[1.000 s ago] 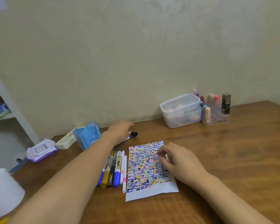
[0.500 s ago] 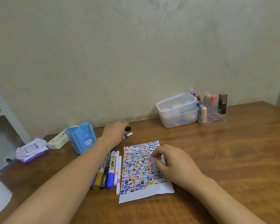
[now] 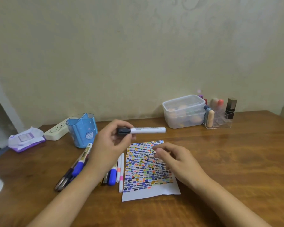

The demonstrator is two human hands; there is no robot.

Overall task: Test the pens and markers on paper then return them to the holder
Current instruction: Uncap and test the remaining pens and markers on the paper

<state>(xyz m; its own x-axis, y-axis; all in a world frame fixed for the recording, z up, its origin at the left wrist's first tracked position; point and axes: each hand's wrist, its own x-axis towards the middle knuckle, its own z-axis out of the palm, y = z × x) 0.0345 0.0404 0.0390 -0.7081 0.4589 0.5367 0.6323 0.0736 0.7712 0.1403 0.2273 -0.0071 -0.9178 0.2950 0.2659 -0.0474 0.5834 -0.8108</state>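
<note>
**Left hand lifts a black-capped marker above the swatch sheet**

Head view: the left hand (image 3: 112, 141) is raised off the table (image 3: 236, 161), fingers and thumb curled round the black cap end of a white marker (image 3: 142, 130). The marker lies roughly level in the air, its white barrel pointing away from that hand toward the right, above the far edge of the paper (image 3: 147, 167).

The right hand (image 3: 175, 161) sits to the right of the left hand and nearer the camera, over the right part of the paper. Its fingers are loosely curled and grip nothing; whether the fingertips touch the sheet cannot be told.

The paper lies flat beneath and between both hands, covered in rows of small coloured dabs, with a bare white strip along its near edge.

Partly under the left wrist and forearm lies a row of pens and markers (image 3: 115, 174), among them two thin white pens with pink bands just beside the paper's left edge, and blue-capped markers. More pens (image 3: 72, 171) lie on the outer side of that forearm.

Beyond the left hand and to its left stands the blue holder (image 3: 82, 130), upright, divided into compartments. Farther left lie a cream case (image 3: 56, 131) and a wipes pack (image 3: 25, 141). Beyond the right hand, near the wall, sit a clear plastic box (image 3: 184, 112) and a clear organiser (image 3: 218, 118) with cosmetics.
</note>
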